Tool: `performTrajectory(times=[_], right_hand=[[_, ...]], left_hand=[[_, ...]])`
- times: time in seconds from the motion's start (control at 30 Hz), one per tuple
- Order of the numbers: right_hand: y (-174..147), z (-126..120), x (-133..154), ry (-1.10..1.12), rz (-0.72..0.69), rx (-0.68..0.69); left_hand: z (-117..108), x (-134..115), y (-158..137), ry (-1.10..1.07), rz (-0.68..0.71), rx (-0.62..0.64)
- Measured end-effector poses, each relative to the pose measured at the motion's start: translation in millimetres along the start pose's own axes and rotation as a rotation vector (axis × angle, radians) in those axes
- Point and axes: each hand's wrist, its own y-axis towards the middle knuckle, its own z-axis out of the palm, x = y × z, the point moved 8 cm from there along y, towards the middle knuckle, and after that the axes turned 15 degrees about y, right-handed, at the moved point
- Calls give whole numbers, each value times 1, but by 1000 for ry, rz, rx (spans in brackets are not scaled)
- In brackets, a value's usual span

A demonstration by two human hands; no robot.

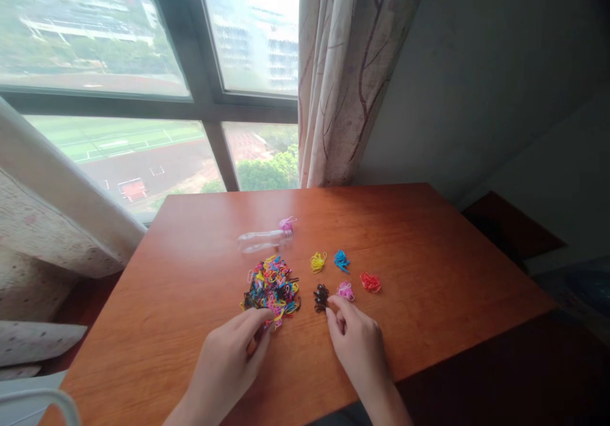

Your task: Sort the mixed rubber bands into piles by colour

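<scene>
The right hand (358, 336) is a bit open, holding nothing, by the black bands (321, 297). The left hand (229, 353) curls at the mixed bands (271, 286); I can't tell its grip.

Patterned curtains (345, 76) flank a window (206, 109) overlooking a sports field (119, 136).

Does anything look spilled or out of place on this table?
Nothing looks plainly wrong. The mixed-colour heap by the left hand could pass for a spill, since its small loops lie loose on the table, but it sits in one bunch. To its right, the yellow cluster and blue cluster sit apart.
</scene>
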Motion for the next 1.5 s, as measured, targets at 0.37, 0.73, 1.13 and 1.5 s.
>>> performTrajectory(times=[0.37,0.73,1.13,1.5], right_hand=[[-22,32,25,262,-58,102],[-21,30,26,259,-44,124],[-21,34,29,203,-96,126],[-20,45,37,154,-108,166]], left_hand=[[14,-44,114,276,155,198],[56,-39,148,369,136,361],[4,-12,92,321,35,311],[-6,11,-13,208,7,55]])
